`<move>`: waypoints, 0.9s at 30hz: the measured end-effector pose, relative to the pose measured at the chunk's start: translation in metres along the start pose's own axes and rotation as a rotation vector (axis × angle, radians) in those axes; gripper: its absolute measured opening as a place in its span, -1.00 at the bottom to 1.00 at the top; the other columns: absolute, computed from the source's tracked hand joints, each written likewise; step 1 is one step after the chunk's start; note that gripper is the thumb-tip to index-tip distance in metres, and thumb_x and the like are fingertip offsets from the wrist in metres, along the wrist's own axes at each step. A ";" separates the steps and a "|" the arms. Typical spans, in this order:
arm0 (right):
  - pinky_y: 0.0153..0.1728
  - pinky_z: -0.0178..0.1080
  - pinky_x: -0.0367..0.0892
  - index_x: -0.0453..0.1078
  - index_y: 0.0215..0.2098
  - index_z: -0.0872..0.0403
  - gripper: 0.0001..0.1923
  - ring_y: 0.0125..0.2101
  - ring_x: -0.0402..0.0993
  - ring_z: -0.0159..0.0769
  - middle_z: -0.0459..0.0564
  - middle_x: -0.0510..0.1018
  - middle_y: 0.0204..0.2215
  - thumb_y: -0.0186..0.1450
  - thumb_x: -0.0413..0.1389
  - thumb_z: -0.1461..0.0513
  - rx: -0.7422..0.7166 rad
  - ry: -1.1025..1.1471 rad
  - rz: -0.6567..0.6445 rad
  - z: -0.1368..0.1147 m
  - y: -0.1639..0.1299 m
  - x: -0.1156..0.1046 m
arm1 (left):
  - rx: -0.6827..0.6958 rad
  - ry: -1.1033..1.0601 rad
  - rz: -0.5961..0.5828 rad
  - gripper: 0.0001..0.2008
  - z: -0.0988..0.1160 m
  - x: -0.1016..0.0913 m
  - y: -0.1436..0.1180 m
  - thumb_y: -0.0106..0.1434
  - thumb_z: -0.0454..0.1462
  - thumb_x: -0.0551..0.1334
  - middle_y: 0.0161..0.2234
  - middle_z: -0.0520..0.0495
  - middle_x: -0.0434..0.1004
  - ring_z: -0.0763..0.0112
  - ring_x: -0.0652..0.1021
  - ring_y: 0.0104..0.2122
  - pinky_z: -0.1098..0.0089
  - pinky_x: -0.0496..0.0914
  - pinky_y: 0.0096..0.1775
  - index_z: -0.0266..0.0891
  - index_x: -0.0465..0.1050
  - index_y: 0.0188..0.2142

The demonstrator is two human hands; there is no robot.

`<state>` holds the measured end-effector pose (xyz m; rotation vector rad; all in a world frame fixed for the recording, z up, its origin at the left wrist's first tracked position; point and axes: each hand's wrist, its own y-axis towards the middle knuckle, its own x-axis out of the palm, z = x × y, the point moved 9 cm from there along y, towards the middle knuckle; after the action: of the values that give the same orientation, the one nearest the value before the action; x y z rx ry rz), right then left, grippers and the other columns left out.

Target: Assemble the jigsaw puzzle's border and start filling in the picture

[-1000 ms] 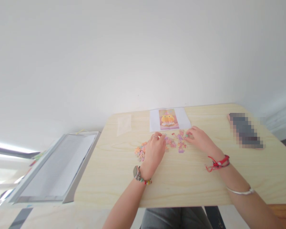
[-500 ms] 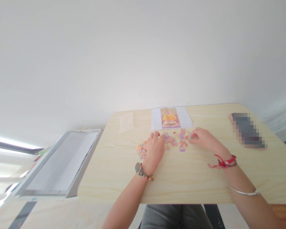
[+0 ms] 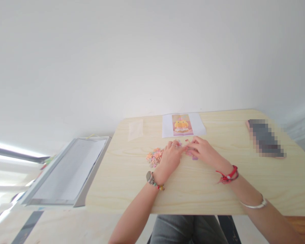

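Small pastel jigsaw pieces lie on a light wooden table (image 3: 193, 193). A loose pile of orange and pink pieces (image 3: 155, 157) sits left of my left hand (image 3: 169, 160). My right hand (image 3: 202, 151) rests over the purple and pink pieces (image 3: 193, 156), its fingertips meeting those of the left hand above them. Both hands bend over the pieces; whether either one pinches a piece is hidden. Behind the hands lies a white sheet with a picture of a yellow character (image 3: 182, 125).
A blurred dark phone-like object (image 3: 266, 138) lies at the table's right. A clear plastic bag (image 3: 135, 129) lies at the back left. A grey tray with white paper (image 3: 66, 171) sits off the table's left edge. A white wall stands behind.
My right hand has slid left across the purple pieces until it meets the left hand. My left hand has shifted slightly right and forward.
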<state>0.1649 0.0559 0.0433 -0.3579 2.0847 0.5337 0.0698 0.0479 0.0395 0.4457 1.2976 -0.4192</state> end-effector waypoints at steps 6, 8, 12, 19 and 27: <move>-0.24 -0.19 0.33 0.50 -0.25 0.04 -0.80 -0.32 0.39 -0.28 0.01 0.39 -0.34 0.22 0.05 0.31 0.016 0.006 0.063 0.011 -0.001 -0.006 | -0.048 -0.005 0.049 -0.62 -0.007 -0.006 0.001 0.15 -0.54 0.03 -0.06 -0.13 0.26 0.23 0.28 -0.07 0.23 0.34 -0.08 -0.15 0.43 -0.16; -0.23 -0.18 0.34 0.46 -0.16 0.03 -0.75 -0.30 0.39 -0.27 0.01 0.40 -0.32 0.21 0.07 0.30 0.025 0.014 0.087 0.015 -0.001 -0.008 | -0.024 -0.004 0.040 -0.60 -0.004 -0.006 0.000 0.15 -0.53 0.03 -0.04 -0.12 0.25 0.23 0.28 -0.07 0.21 0.34 -0.08 -0.12 0.41 -0.13; -0.24 -0.18 0.34 0.48 -0.19 0.02 -0.77 -0.33 0.40 -0.27 0.01 0.39 -0.33 0.19 0.10 0.29 0.014 -0.020 0.044 0.015 -0.001 -0.001 | 0.003 0.009 0.007 -0.65 0.000 -0.002 0.000 0.18 -0.49 0.03 -0.01 -0.11 0.25 0.19 0.29 -0.08 0.19 0.35 -0.10 -0.11 0.46 -0.20; -0.30 -0.21 0.34 0.49 -0.28 0.05 -0.81 -0.39 0.38 -0.31 0.01 0.38 -0.34 0.24 0.02 0.29 0.066 -0.015 0.104 0.028 -0.001 -0.005 | -0.156 0.041 0.109 -0.61 -0.025 -0.013 0.000 0.15 -0.54 0.01 -0.03 -0.15 0.29 0.21 0.31 -0.08 0.22 0.35 -0.10 -0.19 0.47 -0.18; -0.21 -0.17 0.29 0.48 -0.26 0.07 -0.82 -0.26 0.37 -0.25 0.05 0.41 -0.31 0.26 0.04 0.29 -0.077 -0.009 0.070 -0.006 0.001 0.001 | -0.128 0.097 0.044 -0.71 -0.019 -0.010 -0.003 0.15 -0.51 0.05 -0.02 -0.11 0.33 0.17 0.31 -0.05 0.23 0.38 -0.15 -0.21 0.50 -0.37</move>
<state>0.1600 0.0541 0.0458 -0.3267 2.0780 0.6575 0.0510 0.0557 0.0448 0.3900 1.3968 -0.2784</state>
